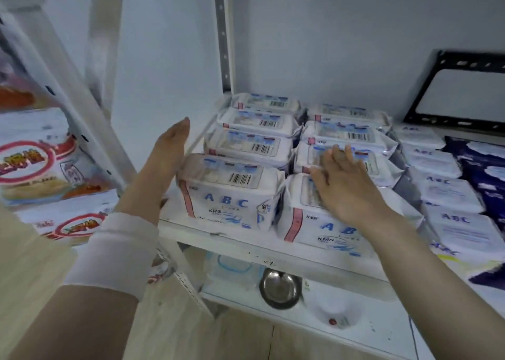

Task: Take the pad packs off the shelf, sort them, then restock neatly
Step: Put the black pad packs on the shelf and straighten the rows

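Observation:
White ABC pad packs with blue letters and barcodes stand in two rows on the white shelf [246, 239]. My left hand [170, 148] is flat, fingers straight, pressed against the left side of the front left pack [226, 193]. My right hand [344, 182] lies flat with spread fingers on top of the front right pack [322, 228], its fingertips reaching the pack behind. A third row of white ABC packs [448, 193] runs along the right, and dark blue packs [486, 168] lie beside them.
A slotted metal upright [224, 34] stands at the shelf's back left corner. Red-and-white snack bags [41, 163] fill the neighbouring shelf at left. A black frame [451, 86] leans on the back wall. Below, a steel bowl [280, 287] and a white dish [337, 314] sit on a lower shelf.

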{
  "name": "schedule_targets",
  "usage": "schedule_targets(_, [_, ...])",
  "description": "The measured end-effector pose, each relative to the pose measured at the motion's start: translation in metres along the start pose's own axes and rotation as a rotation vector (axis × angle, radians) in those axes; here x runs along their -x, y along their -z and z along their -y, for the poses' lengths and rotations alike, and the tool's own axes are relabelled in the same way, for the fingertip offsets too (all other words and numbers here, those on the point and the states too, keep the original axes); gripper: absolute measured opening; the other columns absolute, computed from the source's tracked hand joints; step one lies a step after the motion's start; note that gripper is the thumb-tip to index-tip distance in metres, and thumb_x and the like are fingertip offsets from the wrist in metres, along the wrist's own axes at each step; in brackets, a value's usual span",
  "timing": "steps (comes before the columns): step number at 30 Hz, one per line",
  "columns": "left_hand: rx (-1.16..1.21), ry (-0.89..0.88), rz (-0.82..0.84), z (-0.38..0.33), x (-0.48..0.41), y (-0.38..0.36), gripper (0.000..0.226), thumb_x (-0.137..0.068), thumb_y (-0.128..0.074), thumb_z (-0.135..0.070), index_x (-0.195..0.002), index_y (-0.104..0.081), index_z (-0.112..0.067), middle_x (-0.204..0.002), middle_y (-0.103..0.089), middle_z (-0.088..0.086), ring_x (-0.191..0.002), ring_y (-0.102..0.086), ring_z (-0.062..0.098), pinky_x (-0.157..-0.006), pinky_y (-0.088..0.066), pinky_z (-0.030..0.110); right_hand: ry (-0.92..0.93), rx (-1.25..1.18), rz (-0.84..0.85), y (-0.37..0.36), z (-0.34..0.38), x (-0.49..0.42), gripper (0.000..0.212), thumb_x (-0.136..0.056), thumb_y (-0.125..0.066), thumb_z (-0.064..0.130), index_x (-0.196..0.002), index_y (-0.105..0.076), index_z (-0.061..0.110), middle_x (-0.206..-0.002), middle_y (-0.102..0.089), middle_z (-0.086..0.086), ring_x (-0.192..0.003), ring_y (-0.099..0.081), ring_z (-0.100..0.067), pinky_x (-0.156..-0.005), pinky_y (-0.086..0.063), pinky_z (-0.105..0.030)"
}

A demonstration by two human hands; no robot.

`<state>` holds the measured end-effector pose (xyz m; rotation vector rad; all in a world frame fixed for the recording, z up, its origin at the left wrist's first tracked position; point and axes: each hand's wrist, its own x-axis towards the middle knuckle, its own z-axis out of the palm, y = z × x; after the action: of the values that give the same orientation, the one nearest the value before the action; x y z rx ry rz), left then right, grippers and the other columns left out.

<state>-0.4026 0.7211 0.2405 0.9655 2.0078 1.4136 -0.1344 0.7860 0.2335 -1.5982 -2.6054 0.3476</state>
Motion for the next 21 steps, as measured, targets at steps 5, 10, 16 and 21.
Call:
schedule_targets(5, [0.470, 0.184, 0.024, 0.022, -0.007, 0.001, 0.053, -0.099, -0.028, -0.046, -0.139, -0.042, -0.014, -0.145, -0.043, 0.001, -0.133, -0.039, 0.017, -0.111, -0.030, 0.032, -0.008, 0.021, -0.021, -0.007, -0.003, -0.001, 0.062, -0.097, -0.014, 0.045, -0.149, -0.001, 0.013, -0.157, 0.011, -0.003, -0.143, 0.015, -0.017, -0.114, 0.010, -0.032])
schedule_targets(10, [0.671, 0.212, 0.157, 0.039, -0.012, -0.002, 0.070, -0.092, -0.017, -0.065, -0.134, -0.047, -0.017, -0.140, -0.049, 0.000, -0.129, -0.045, 0.015, -0.109, -0.034, 0.042, -0.004, 0.021, -0.029, -0.008, -0.004, -0.001, 0.063, -0.096, -0.012, 0.047, -0.149, 0.002, 0.015, -0.156, 0.013, 0.000, -0.142, 0.017, -0.013, -0.113, 0.012, -0.029])
schedule_targets(16, [0.838, 0.313, 0.211, 0.067, -0.026, -0.003, 0.082, -0.081, -0.023, -0.077, -0.116, -0.066, -0.017, -0.122, -0.063, 0.010, -0.109, -0.062, 0.028, -0.091, -0.051, 0.045, -0.024, 0.017, -0.017, -0.009, -0.003, -0.001, 0.062, -0.096, -0.010, 0.047, -0.148, 0.008, 0.018, -0.155, 0.018, 0.003, -0.141, 0.019, -0.011, -0.112, 0.015, -0.027])
schedule_targets(21, [1.134, 0.330, 0.831, 0.075, -0.034, -0.007, 0.085, -0.084, -0.034, -0.069, -0.146, -0.027, -0.011, -0.148, -0.025, 0.023, -0.137, -0.022, 0.042, -0.112, -0.019, 0.056, -0.042, 0.012, 0.001, -0.007, -0.001, 0.001, 0.059, -0.097, -0.011, 0.046, -0.147, 0.008, 0.020, -0.155, 0.018, 0.007, -0.141, 0.019, -0.007, -0.112, 0.014, -0.025])
